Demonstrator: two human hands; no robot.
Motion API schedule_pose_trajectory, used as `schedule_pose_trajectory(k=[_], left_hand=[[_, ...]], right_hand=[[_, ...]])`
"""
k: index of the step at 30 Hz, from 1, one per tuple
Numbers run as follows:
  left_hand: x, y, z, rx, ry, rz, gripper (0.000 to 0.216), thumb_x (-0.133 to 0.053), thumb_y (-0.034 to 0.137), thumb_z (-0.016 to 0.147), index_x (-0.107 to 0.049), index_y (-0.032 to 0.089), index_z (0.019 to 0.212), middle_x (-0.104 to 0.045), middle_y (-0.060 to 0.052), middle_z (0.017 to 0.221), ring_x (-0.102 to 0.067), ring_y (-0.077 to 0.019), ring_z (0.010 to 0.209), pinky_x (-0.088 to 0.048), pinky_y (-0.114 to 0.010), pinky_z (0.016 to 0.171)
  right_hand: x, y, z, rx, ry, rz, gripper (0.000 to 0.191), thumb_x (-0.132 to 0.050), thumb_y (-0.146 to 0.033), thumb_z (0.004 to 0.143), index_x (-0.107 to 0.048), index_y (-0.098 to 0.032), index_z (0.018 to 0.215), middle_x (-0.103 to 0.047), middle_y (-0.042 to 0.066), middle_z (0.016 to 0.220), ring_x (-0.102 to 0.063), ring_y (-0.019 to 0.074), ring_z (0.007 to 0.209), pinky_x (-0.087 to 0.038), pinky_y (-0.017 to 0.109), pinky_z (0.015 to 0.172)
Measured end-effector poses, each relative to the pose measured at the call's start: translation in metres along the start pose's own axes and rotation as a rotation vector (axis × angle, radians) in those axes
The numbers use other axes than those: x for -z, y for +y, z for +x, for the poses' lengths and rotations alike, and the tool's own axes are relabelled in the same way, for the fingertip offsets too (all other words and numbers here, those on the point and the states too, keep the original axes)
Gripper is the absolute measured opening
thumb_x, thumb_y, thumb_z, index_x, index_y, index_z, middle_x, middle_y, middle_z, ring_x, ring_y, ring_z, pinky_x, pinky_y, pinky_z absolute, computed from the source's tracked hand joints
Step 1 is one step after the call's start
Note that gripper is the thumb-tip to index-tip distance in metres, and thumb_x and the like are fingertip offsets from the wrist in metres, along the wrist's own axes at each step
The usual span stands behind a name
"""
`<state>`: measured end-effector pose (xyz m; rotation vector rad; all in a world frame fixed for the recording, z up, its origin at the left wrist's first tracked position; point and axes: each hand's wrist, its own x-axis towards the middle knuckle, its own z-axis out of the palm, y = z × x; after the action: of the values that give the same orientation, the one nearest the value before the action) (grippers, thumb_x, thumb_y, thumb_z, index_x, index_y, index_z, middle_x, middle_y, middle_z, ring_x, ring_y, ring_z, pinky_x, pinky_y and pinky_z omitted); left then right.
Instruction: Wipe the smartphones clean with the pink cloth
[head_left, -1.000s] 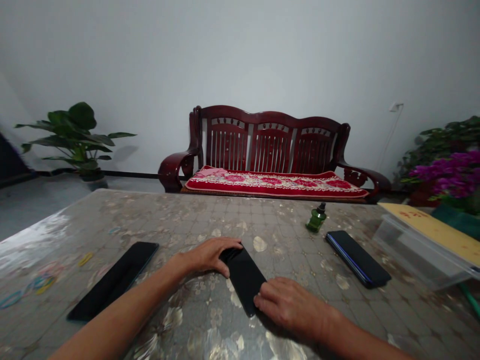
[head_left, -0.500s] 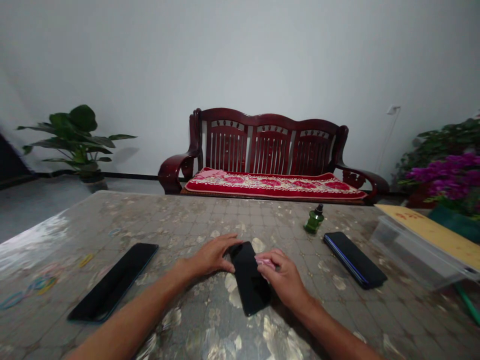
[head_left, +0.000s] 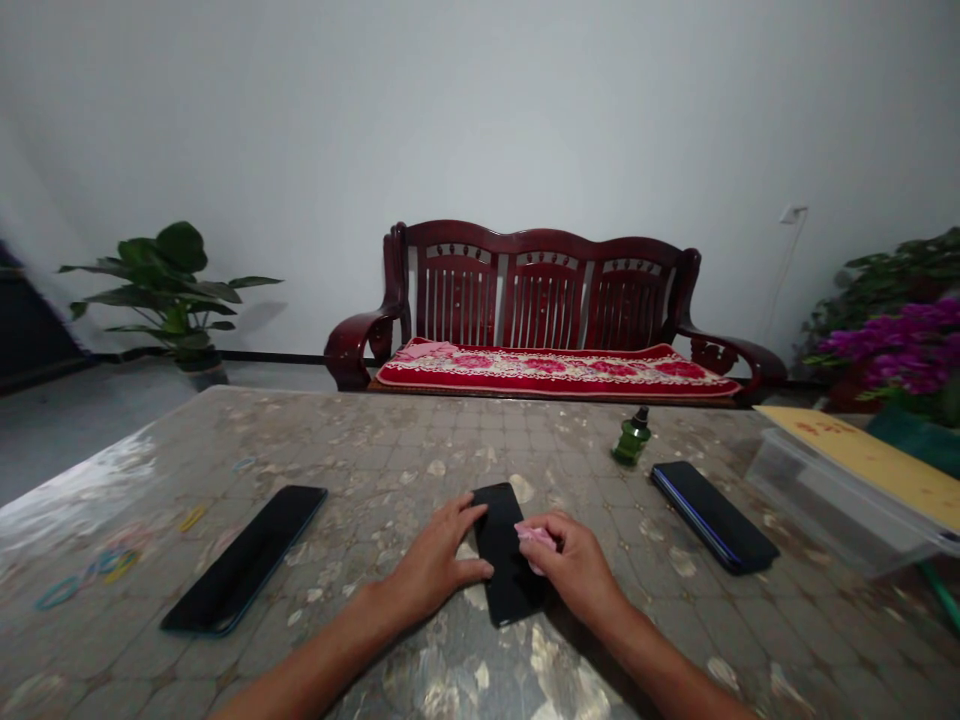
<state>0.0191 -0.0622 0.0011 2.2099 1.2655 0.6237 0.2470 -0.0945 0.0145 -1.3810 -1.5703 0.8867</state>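
Bracing the slim black glass-fronted phone [head_left: 504, 545] flat on the glossy patterned bench [head_left: 360, 450] with the left hand [head_left: 439, 568], fingers spread along its left edge, apparently against sliding; pinching a small crumpled pink cloth [head_left: 537, 537] in the right hand [head_left: 576, 568], pressed onto the screen.

Between your left hand [head_left: 439, 565] and the long black phone on the left [head_left: 247, 557], the shiny patterned table [head_left: 352, 530] is open, so a hand can slide there. On the right, a black phone with a blue edge [head_left: 712, 515] lies near your right hand [head_left: 574, 568]. A small green glass bottle [head_left: 631, 440] stands just behind it. Farther right, a clear plastic box with a yellow lid [head_left: 825, 500] blocks the way.
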Motion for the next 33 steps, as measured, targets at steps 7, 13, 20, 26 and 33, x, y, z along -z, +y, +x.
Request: schedule_pose_trajectory(k=[7,13,20,26,33], left_hand=[[-0.017,-0.005,-0.011,-0.1,-0.042,0.089,0.129,-0.088,0.068,0.045,-0.038,0.015,0.151,-0.032,-0.027,0.156,-0.031,-0.0459,0.143,-0.029,-0.063,0.114],[-0.029,0.002,-0.014,-0.046,-0.036,0.253,0.129,-0.091,0.061,0.041,-0.041,0.009,0.148,-0.031,-0.03,0.155,-0.031,-0.0486,0.142,-0.025,-0.065,0.115],[-0.024,0.022,-0.017,-0.037,-0.043,0.326,0.098,-0.076,0.036,0.058,-0.041,0.011,0.146,-0.032,-0.027,0.156,-0.028,-0.042,0.145,-0.019,-0.064,0.117],[-0.022,0.022,-0.017,-0.051,-0.06,0.326,0.094,-0.068,0.027,0.057,-0.04,0.01,0.146,-0.033,-0.026,0.156,-0.029,-0.0411,0.145,-0.017,-0.063,0.118],[-0.017,0.015,-0.017,-0.093,-0.094,0.302,0.093,-0.064,0.024,0.062,-0.035,0.012,0.149,-0.033,-0.024,0.157,-0.03,-0.0378,0.146,-0.016,-0.064,0.118]], right_hand=[[0.011,-0.004,0.018,0.187,0.085,-0.439,0.017,-0.07,-0.018,0.078,-0.07,-0.022,0.095,-0.069,0.003,0.091,-0.062,0.0215,0.089,-0.043,0.031,0.08],[0.01,-0.004,0.008,0.442,-0.24,-0.431,0.014,-0.063,-0.015,0.088,-0.072,-0.024,0.093,-0.065,0.001,0.089,-0.06,0.0153,0.084,-0.044,0.025,0.074],[0.011,0.009,0.024,0.547,-0.151,-0.395,0.027,-0.048,-0.007,0.093,-0.07,-0.023,0.097,-0.063,0.004,0.091,-0.058,0.0179,0.091,-0.046,0.029,0.081],[0.009,0.002,0.015,0.638,-0.217,-0.407,0.026,-0.048,-0.003,0.088,-0.066,-0.021,0.093,-0.064,0.004,0.089,-0.058,0.0181,0.088,-0.044,0.029,0.078],[0.007,0.002,0.016,0.606,-0.203,-0.413,0.03,-0.046,-0.002,0.089,-0.067,-0.022,0.094,-0.065,0.003,0.09,-0.058,0.0176,0.089,-0.044,0.028,0.08]])
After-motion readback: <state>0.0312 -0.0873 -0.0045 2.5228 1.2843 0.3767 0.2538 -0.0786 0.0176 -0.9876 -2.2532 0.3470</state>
